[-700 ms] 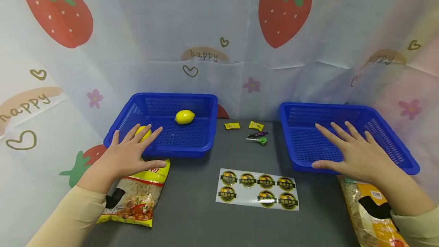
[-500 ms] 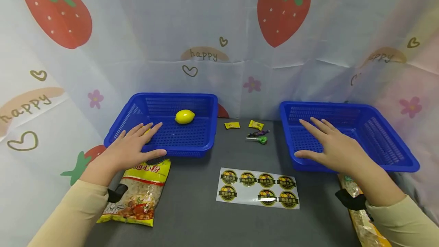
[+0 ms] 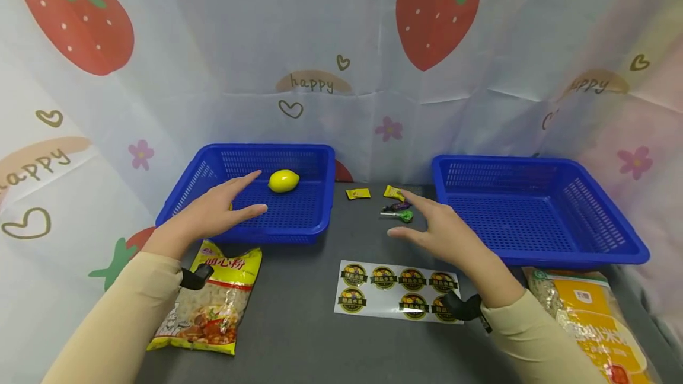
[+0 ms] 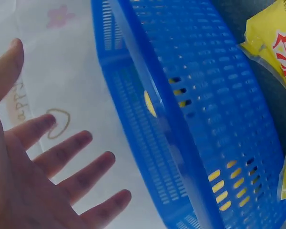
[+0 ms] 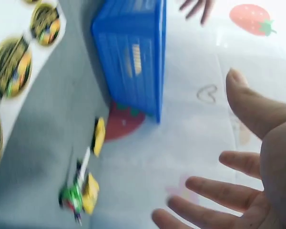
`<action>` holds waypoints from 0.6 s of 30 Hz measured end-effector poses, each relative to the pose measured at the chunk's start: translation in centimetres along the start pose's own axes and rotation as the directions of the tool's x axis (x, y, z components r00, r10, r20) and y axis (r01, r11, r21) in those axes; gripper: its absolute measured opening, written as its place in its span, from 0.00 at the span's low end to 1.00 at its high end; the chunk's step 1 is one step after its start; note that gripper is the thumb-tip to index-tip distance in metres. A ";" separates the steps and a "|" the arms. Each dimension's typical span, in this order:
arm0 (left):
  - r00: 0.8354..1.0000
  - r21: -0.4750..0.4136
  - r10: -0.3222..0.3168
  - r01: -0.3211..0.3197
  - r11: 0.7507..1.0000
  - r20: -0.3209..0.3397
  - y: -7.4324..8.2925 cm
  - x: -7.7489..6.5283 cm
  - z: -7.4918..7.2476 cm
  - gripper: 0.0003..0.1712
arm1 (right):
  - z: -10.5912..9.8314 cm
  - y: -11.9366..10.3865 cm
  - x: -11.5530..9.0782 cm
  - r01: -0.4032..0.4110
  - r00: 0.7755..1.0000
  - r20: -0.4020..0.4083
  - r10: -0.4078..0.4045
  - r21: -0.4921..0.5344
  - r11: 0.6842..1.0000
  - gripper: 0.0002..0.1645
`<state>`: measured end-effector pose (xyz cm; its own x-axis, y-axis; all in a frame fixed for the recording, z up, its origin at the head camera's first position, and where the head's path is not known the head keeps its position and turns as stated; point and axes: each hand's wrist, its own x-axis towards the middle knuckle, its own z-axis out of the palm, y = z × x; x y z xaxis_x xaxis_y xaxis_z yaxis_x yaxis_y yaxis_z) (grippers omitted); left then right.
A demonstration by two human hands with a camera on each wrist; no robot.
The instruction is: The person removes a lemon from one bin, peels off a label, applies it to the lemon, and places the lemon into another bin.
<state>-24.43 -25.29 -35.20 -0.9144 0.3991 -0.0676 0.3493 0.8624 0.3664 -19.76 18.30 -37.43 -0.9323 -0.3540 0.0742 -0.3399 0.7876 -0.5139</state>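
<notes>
Left hand [image 3: 213, 209] is hovering by a basket [image 3: 288, 233], right hand [image 3: 440, 230] near the candies [image 3: 407, 216], both relaxing, fingers extended. Stickers [image 3: 384, 278] are reading 精品水果; the curtain [image 3: 320, 22] is saying "happy".

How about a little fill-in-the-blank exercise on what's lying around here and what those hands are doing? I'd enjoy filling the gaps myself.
1. The lemon in plain sight lies inside a basket whose colour is ____.
2. The top row on the sticker sheet counts exactly ____ stickers.
3. The lollipop has a stick coloured ____.
4. The thing gripped by the right hand: ____.

Missing words: blue; four; white; nothing.
</notes>
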 end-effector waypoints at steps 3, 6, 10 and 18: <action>1.000 -0.011 0.005 -0.005 1.000 0.006 0.2 0.8 0.2 0.51 | 1.4 -0.9 0.8 0.028 0.999 -0.016 -0.027 0.048 0.998 0.53; 1.000 -0.033 0.011 -0.010 0.999 0.012 0.5 1.7 0.3 0.52 | 2.6 -1.8 1.6 0.045 0.999 -0.033 -0.043 0.080 0.996 0.52; 1.000 -0.064 0.018 -0.017 0.998 0.018 0.4 3.1 0.0 0.51 | 4.2 -2.6 2.8 0.037 0.999 -0.045 -0.031 0.133 0.990 0.51; 0.998 -0.176 -0.004 0.014 0.984 0.059 0.0 5.6 -0.7 0.49 | 7.7 -4.5 5.9 -0.078 0.997 0.021 0.075 0.377 0.923 0.50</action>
<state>-29.70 -23.29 -34.91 -0.9020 0.4137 -0.1235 0.2952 0.7995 0.5231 -22.78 8.79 -41.30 -0.9524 -0.3043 0.0170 -0.1946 0.5644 -0.8022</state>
